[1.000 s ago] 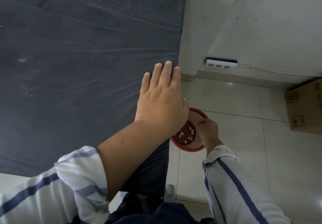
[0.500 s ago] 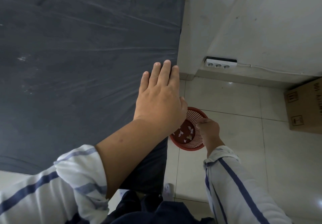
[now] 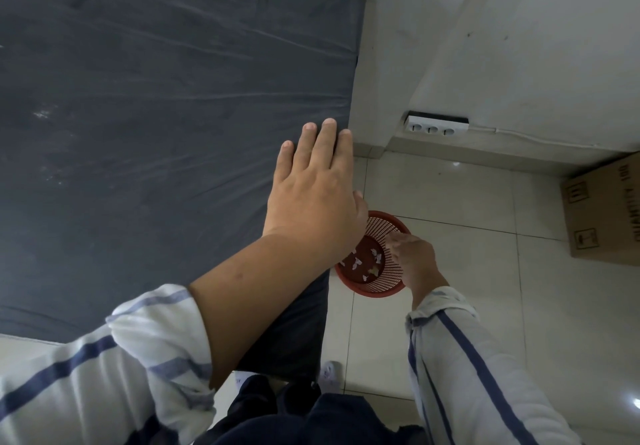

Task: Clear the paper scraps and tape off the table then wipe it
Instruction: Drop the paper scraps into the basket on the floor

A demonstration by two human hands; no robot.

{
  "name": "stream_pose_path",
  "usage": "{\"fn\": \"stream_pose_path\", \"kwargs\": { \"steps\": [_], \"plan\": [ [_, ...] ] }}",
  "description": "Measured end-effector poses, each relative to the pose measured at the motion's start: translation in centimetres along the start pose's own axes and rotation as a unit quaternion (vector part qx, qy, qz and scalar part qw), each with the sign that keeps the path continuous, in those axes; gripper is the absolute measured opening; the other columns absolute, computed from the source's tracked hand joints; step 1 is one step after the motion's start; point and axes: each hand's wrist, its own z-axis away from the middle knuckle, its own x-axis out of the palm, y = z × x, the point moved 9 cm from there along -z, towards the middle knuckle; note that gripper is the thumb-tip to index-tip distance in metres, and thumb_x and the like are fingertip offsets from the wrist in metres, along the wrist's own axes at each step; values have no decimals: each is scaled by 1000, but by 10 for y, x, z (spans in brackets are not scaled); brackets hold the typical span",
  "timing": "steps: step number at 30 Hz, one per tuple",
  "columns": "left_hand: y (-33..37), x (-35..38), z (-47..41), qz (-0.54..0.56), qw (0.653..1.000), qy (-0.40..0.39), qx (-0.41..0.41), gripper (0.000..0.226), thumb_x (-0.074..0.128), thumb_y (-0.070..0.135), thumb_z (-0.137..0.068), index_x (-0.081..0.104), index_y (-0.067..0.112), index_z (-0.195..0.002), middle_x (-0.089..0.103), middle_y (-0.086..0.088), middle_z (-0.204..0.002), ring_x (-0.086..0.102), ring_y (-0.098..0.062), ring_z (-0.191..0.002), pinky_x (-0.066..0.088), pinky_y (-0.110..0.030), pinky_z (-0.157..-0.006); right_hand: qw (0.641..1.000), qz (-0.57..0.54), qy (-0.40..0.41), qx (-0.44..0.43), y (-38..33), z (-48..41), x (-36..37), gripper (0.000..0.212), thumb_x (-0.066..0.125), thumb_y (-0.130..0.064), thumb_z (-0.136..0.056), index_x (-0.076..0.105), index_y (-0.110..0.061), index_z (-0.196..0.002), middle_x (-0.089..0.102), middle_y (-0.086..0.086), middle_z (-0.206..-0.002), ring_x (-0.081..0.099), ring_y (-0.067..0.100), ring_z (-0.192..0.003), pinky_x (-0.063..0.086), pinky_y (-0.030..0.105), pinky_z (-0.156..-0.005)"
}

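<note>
The table (image 3: 138,115) wears a dark grey wrinkled cloth with faint pale smudges at its left. My left hand (image 3: 311,191) lies flat, fingers straight and together, at the table's right edge. Below that edge, on the floor, stands a red mesh basket (image 3: 388,233) with several small paper scraps (image 3: 363,264) inside. My right hand (image 3: 414,259) grips the basket's right rim. No tape is in view.
A white pillar (image 3: 398,46) stands just beyond the table's right edge, with a white power strip (image 3: 436,127) at the wall's foot. A cardboard box (image 3: 609,212) sits on the tiled floor at the far right. A slipper (image 3: 329,373) shows near my legs.
My left hand has slid slightly left along the table edge. The basket and my right hand on its rim have stayed about where they were.
</note>
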Motion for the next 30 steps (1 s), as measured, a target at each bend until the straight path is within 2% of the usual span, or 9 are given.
{"fn": "stream_pose_path", "kwargs": {
  "steps": [3, 6, 9, 13, 18, 22, 25, 27, 30],
  "plan": [
    [0, 0, 0, -2, 1000, 2, 0, 70, 38, 36, -94, 0, 18, -150, -5, -2, -159, -10, -22, -145, -8, -39, -115, 1000, 16, 17, 9, 3, -1, -7, 30, 48, 2, -89, 57, 5, -118, 61, 23, -118, 58, 35, -110, 49, 30, -74],
    [0, 0, 0, -5, 1000, 5, -2, 70, 38, 37, -95, 1, 18, -150, -5, -2, -159, -10, -22, -146, -9, -39, -114, 999, -27, -7, -19, 1, -2, 0, 25, 45, 7, -90, 55, 9, -113, 64, 17, -89, 61, 40, -103, 52, 28, -74],
    [0, 0, 0, -6, 1000, 4, -2, 70, 37, 37, -95, 0, 18, -150, -5, -2, -159, -11, -21, -145, -9, -39, -114, 994, 67, 74, -45, -4, -2, -10, 17, 60, 2, -83, 65, -10, -94, 65, 6, -82, 63, 15, -69, 54, 26, -66],
    [-1, 0, 0, -1, 1000, 4, -2, 70, 38, 37, -95, 0, 18, -150, -5, -2, -159, -11, -21, -145, -9, -39, -115, 987, 123, 81, -69, -9, 1, -6, 21, 51, -5, -88, 67, -19, -90, 67, 1, -84, 64, 16, -71, 55, 28, -69],
    [-1, 0, 0, 2, 1000, 3, -1, 70, 38, 37, -94, 0, 18, -150, -5, -2, -159, -11, -22, -145, -8, -40, -116, 996, 77, 30, -29, -9, 6, 4, 15, 48, -6, -94, 60, -2, -102, 59, 9, -71, 59, 5, -40, 45, 13, -38],
    [0, 0, 1, 4, 1000, 3, 0, 70, 37, 36, -94, 0, 18, -150, -6, -2, -159, -11, -21, -145, -8, -40, -116, 985, 150, 65, -53, -13, 4, -1, 24, 54, -22, -91, 64, -5, -106, 67, 13, -91, 64, 17, -68, 45, 20, -64],
    [0, 0, 1, 6, 1000, 3, -1, 69, 37, 36, -95, -1, 18, -150, -6, -2, -159, -11, -21, -145, -9, -39, -115, 985, 151, 61, -50, -13, 5, 2, 23, 61, -30, -87, 67, -10, -96, 65, 5, -84, 52, 11, -60, 47, 24, -62],
    [0, 0, 0, 6, 1000, 1, -1, 69, 37, 36, -95, -1, 18, -150, -7, -2, -159, -12, -21, -145, -9, -39, -115, 989, 123, 77, -40, -14, 5, -3, 28, 53, -36, -90, 65, -12, -96, 66, 6, -90, 52, 13, -67, 49, 25, -68],
    [0, 0, 0, 8, 1000, 2, -1, 69, 37, 36, -95, -1, 19, -150, -7, -1, -159, -12, -21, -145, -9, -39, -115, 991, 113, 65, -26, -11, 4, -5, 27, 45, -23, -95, 59, -11, -115, 64, 9, -111, 62, 23, -93, 49, 24, -73]
  ]
}}
